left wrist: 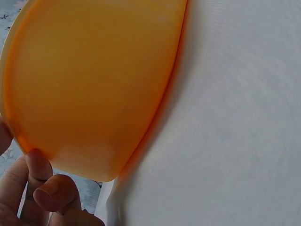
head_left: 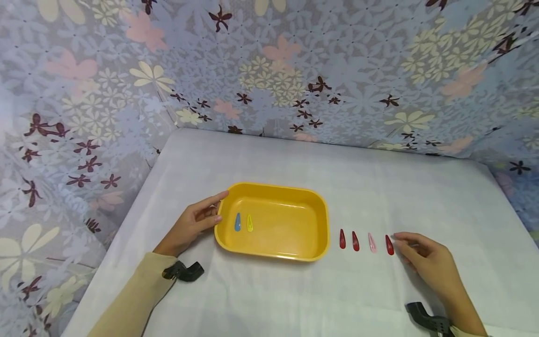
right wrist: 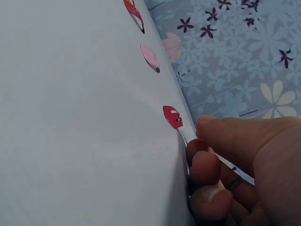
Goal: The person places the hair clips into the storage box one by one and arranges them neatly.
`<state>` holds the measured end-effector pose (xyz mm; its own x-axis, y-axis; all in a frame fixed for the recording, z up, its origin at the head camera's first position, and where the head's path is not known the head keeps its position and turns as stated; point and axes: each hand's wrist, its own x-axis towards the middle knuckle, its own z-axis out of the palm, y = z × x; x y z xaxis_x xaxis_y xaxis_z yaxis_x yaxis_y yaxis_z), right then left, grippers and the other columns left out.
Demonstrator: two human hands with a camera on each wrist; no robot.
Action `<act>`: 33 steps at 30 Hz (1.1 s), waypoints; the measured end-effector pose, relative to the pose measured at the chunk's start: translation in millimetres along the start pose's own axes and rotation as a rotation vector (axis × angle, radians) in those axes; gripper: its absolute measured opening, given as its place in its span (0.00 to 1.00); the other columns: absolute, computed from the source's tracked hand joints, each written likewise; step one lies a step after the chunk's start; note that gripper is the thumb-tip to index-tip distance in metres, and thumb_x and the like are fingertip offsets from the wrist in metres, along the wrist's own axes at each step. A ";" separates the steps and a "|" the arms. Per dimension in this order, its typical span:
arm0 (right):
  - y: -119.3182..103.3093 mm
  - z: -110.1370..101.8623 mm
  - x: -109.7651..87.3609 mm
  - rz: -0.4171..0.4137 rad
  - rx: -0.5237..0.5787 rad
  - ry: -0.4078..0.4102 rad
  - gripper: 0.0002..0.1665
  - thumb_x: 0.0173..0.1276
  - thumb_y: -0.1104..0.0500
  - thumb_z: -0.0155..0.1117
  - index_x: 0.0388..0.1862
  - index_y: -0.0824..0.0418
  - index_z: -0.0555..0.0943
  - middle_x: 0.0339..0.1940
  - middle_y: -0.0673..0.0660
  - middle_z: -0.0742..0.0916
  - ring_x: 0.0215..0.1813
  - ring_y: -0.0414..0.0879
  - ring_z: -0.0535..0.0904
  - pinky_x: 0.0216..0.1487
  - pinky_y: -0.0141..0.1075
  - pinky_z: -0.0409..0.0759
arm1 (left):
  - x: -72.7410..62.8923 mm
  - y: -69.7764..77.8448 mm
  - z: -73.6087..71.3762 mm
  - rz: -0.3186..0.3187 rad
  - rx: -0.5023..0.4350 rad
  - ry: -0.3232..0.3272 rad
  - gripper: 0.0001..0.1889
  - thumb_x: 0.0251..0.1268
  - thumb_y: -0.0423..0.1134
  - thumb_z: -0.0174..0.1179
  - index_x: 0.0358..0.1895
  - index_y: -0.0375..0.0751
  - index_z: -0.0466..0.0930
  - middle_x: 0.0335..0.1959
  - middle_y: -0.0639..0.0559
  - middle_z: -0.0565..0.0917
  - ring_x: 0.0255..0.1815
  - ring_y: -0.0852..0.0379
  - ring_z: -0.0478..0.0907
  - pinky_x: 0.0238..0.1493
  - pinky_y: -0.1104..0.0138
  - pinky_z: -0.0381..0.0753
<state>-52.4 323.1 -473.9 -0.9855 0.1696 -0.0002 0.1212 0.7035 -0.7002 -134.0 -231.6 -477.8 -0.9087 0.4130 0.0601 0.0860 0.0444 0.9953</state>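
My left hand (head_left: 195, 220) grips the left rim of a yellow plastic tray (head_left: 273, 255), with the index finger and thumb at its edge. The left wrist view shows curled fingers (left wrist: 37, 165) against the tray's outer wall. Inside the tray, toward its left end, lie a blue snap hair clip (head_left: 237, 222) and a yellow one (head_left: 250, 223). My right hand (head_left: 431, 260) is loosely curled and holds nothing, its fingertips just right of a red hair clip (head_left: 389, 245). In the right wrist view that red clip (right wrist: 172, 117) lies just beyond the fingertips.
Right of the tray, a pink hair clip (head_left: 372, 243) and two more red clips, one farther right (head_left: 355, 241) and one nearest the tray (head_left: 342, 238), lie in a row. A white cloth (head_left: 269, 295) covers the table; floral fabric (head_left: 269, 70) hangs behind.
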 end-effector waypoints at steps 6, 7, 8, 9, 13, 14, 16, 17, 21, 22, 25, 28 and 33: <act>0.4 3.1 0.8 -0.053 -0.019 0.002 0.21 0.71 0.46 0.70 0.56 0.55 0.86 0.34 0.51 0.85 0.26 0.42 0.76 0.20 0.34 0.73 | -0.8 0.3 -0.3 0.012 0.001 0.004 0.30 0.73 0.31 0.61 0.77 0.44 0.68 0.43 0.41 0.69 0.35 0.57 0.69 0.31 0.71 0.71; 0.7 3.6 0.8 -0.072 -0.027 0.002 0.21 0.71 0.47 0.71 0.57 0.55 0.87 0.35 0.51 0.85 0.28 0.42 0.76 0.21 0.34 0.72 | -1.3 0.7 -0.1 0.014 -0.002 0.005 0.30 0.73 0.30 0.61 0.77 0.44 0.68 0.43 0.41 0.69 0.34 0.57 0.69 0.30 0.71 0.71; 0.8 3.8 1.0 -0.087 -0.031 0.001 0.21 0.70 0.47 0.71 0.57 0.55 0.87 0.36 0.51 0.85 0.29 0.42 0.76 0.22 0.33 0.72 | -1.6 1.0 -0.2 0.017 -0.004 0.005 0.30 0.73 0.30 0.61 0.77 0.43 0.68 0.43 0.42 0.69 0.34 0.57 0.69 0.30 0.71 0.71; 0.8 4.1 0.9 -0.103 -0.040 0.002 0.20 0.70 0.48 0.72 0.57 0.55 0.87 0.37 0.51 0.85 0.30 0.41 0.76 0.23 0.33 0.72 | -1.9 1.3 -0.2 0.017 -0.006 0.005 0.30 0.73 0.30 0.61 0.77 0.42 0.68 0.43 0.42 0.69 0.33 0.57 0.69 0.29 0.71 0.70; 1.3 4.3 0.8 -0.150 -0.072 0.006 0.20 0.67 0.52 0.75 0.56 0.55 0.87 0.38 0.51 0.84 0.32 0.40 0.76 0.27 0.31 0.70 | -2.0 2.0 0.1 0.022 -0.009 0.001 0.30 0.73 0.30 0.61 0.77 0.42 0.67 0.43 0.42 0.69 0.33 0.57 0.68 0.29 0.71 0.70; 1.0 4.2 0.8 -0.154 -0.080 0.009 0.20 0.67 0.52 0.75 0.56 0.54 0.87 0.38 0.50 0.84 0.32 0.40 0.76 0.28 0.31 0.70 | -1.8 2.0 0.2 0.024 -0.008 0.001 0.30 0.73 0.30 0.61 0.77 0.41 0.68 0.42 0.42 0.69 0.33 0.57 0.68 0.29 0.71 0.70; 0.4 4.7 0.3 -0.166 -0.097 0.016 0.18 0.66 0.54 0.76 0.55 0.54 0.88 0.37 0.50 0.84 0.31 0.40 0.76 0.28 0.30 0.70 | -1.2 2.0 0.5 0.027 -0.008 -0.001 0.30 0.73 0.30 0.61 0.77 0.41 0.68 0.42 0.42 0.69 0.33 0.57 0.68 0.29 0.71 0.70; -0.2 5.3 0.2 -0.177 -0.112 0.022 0.18 0.66 0.54 0.76 0.54 0.54 0.88 0.36 0.50 0.84 0.30 0.39 0.75 0.28 0.30 0.70 | -1.0 1.9 0.7 0.028 -0.008 -0.002 0.30 0.73 0.30 0.61 0.77 0.42 0.68 0.42 0.42 0.69 0.33 0.57 0.68 0.29 0.71 0.70; -4.2 8.4 -0.3 -0.231 -0.156 0.047 0.17 0.63 0.60 0.78 0.51 0.56 0.89 0.34 0.49 0.83 0.27 0.37 0.73 0.26 0.29 0.68 | -1.0 1.0 0.7 0.025 -0.011 -0.005 0.30 0.73 0.30 0.61 0.77 0.42 0.67 0.42 0.42 0.69 0.33 0.57 0.68 0.30 0.71 0.71; -5.5 9.1 -0.3 -0.243 -0.166 0.052 0.17 0.62 0.60 0.78 0.51 0.56 0.89 0.33 0.49 0.83 0.26 0.37 0.72 0.25 0.29 0.68 | -1.1 0.7 0.6 0.025 -0.012 -0.005 0.30 0.73 0.30 0.61 0.77 0.42 0.67 0.42 0.42 0.69 0.34 0.57 0.68 0.30 0.71 0.71; -8.6 10.4 -0.5 -0.257 -0.180 0.054 0.17 0.62 0.61 0.78 0.50 0.56 0.89 0.31 0.48 0.82 0.23 0.36 0.70 0.23 0.30 0.65 | -1.1 -0.3 0.3 0.024 -0.015 -0.005 0.30 0.73 0.30 0.61 0.77 0.42 0.68 0.42 0.42 0.69 0.34 0.57 0.69 0.30 0.71 0.71; -11.3 11.1 -0.9 -0.241 -0.187 0.046 0.16 0.63 0.60 0.77 0.51 0.56 0.89 0.30 0.48 0.81 0.21 0.36 0.68 0.21 0.32 0.64 | -0.9 -1.1 -0.2 0.028 -0.013 -0.007 0.30 0.73 0.30 0.61 0.77 0.42 0.68 0.43 0.42 0.69 0.35 0.58 0.69 0.30 0.71 0.71; -12.6 11.6 -0.9 -0.218 -0.198 0.041 0.17 0.65 0.60 0.76 0.53 0.57 0.88 0.27 0.48 0.81 0.18 0.36 0.65 0.18 0.34 0.61 | -0.2 -1.3 -0.7 0.027 -0.014 -0.012 0.30 0.74 0.30 0.60 0.77 0.44 0.68 0.42 0.43 0.69 0.35 0.57 0.69 0.30 0.71 0.71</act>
<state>-54.4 306.1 -473.4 -0.9857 0.0242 0.1666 -0.0685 0.8465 -0.5280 -134.2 -232.3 -479.1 -0.9010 0.4252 0.0862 0.1048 0.0204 0.9943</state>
